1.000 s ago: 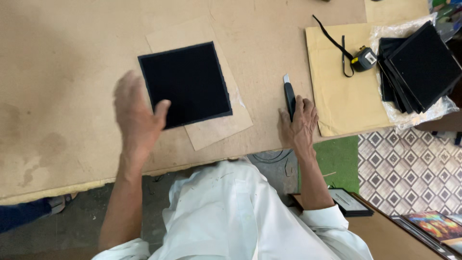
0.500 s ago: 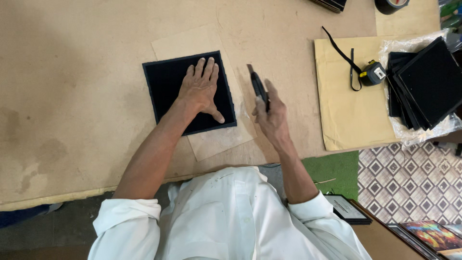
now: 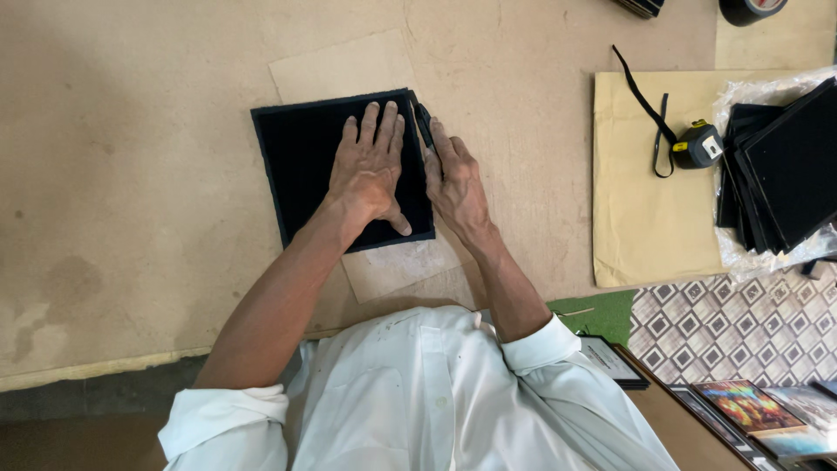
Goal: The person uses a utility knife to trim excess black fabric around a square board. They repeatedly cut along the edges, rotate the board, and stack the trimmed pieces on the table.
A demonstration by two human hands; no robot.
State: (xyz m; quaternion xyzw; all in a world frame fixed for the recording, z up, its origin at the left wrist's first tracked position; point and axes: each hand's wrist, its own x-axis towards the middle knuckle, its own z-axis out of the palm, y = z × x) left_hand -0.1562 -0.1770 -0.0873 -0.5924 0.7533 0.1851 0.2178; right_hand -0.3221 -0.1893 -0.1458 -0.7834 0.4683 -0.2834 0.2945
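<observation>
Black square sheet (image 3: 301,166): lies flat on a tan cardboard backing (image 3: 349,65), on the brown worktable (image 3: 131,262). Your left hand (image 3: 370,166) presses it down, fingers spread, gripping nothing. Your right hand (image 3: 453,179) is clamped on a dark knife (image 3: 424,124), its tip at the sheet's upper right corner, set along the right edge. That edge looks uncut; trimming appears only at its start. Also present: stack of black squares (image 3: 785,166) in clear wrap, tape measure (image 3: 697,144), well apart to the right.
</observation>
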